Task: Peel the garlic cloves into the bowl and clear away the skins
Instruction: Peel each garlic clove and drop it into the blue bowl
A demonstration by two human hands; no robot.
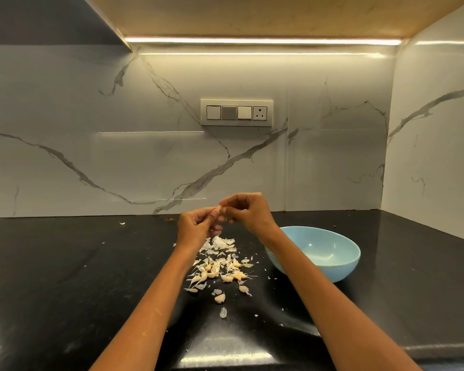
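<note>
Above the black counter (65, 277), my left hand (197, 227) and my right hand (248, 211) meet over the garlic pile. Both pinch one small garlic clove (219, 209) between their fingertips, the left from below, the right from above. Under the hands lies a scatter of several garlic cloves (227, 274) mixed with white papery skins (220, 243). A light blue bowl (340, 271) stands to the right of the pile, behind my right forearm; the part of its inside that I see holds nothing.
A marble backsplash rises behind the counter, with a switch plate (236, 112) at mid height. A side wall closes the counter on the right. A stray skin (122, 223) lies near the back edge at left.
</note>
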